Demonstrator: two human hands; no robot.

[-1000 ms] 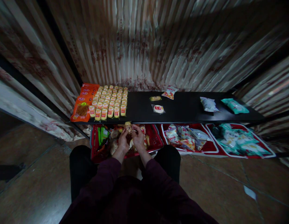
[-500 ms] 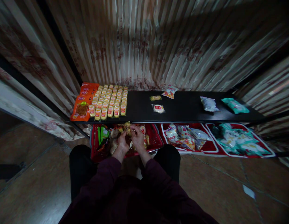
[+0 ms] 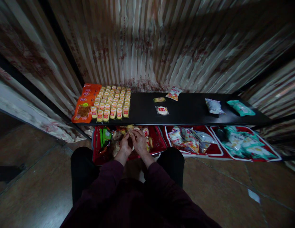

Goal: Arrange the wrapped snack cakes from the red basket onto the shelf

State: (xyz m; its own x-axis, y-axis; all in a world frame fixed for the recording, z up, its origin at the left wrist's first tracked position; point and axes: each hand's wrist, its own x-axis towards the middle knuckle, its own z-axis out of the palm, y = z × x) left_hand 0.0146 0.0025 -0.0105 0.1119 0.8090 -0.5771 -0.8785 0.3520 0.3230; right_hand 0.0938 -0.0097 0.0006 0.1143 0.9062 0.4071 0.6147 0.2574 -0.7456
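We grip small yellow snack [image 3: 130, 127] in fingers of left hand [image 3: 125, 146] and right hand [image 3: 140, 142], over red basket [image 3: 160, 139]. Beyond fingers, leftward, yellow packets [image 3: 113, 103] stand rowed on black shelf [image 3: 185, 112]; beneath fingers, loose mixed packets [image 3: 116, 148] appear left.

Two forearms [image 3: 109, 174] in dark purple sleeves [image 3: 163, 180] reach toward the black shelf [image 3: 185, 110], wrists [image 3: 121, 156] bare and angled inward. Just below its front edge, the left hand [image 3: 125, 146] and right hand [image 3: 140, 142] sit close together, right fingers curled, left fingers partly hidden.
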